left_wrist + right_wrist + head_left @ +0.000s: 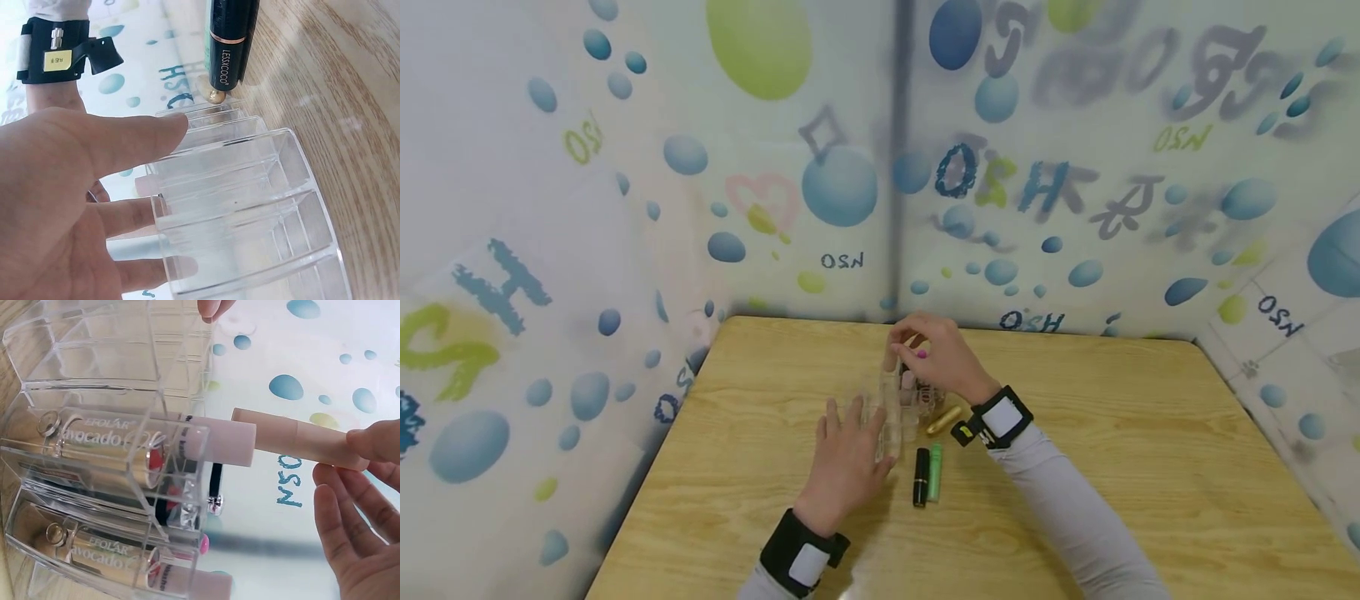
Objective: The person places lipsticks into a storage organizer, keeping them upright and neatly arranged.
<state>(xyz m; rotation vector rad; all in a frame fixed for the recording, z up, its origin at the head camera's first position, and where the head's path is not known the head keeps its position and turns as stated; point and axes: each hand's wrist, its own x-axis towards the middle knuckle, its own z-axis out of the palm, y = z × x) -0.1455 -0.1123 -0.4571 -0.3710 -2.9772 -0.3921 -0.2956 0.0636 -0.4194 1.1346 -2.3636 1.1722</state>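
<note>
My right hand (936, 354) pinches a slim pale pink cosmetic tube (294, 434) between thumb and fingertips, beyond the top of a clear plastic organizer (890, 421). My left hand (848, 454) rests on the organizer's left side, fingers spread and fairly straight. In the left wrist view, its thumb lies along a rim of the clear compartments (250, 209). Two gold tubes marked "avocado" (103, 437) with pale pink caps (222, 442) sit in separate slots. A dark item with a silvery part (181, 506) shows between them, partly hidden by the plastic.
On the wooden table (1075, 467), a black lipstick tube (920, 479) and a green tube (935, 473) lie side by side in front of the organizer. A gold tube (943, 421) lies near the right wrist. Printed wall sheets (842, 187) rise behind the table's back edge.
</note>
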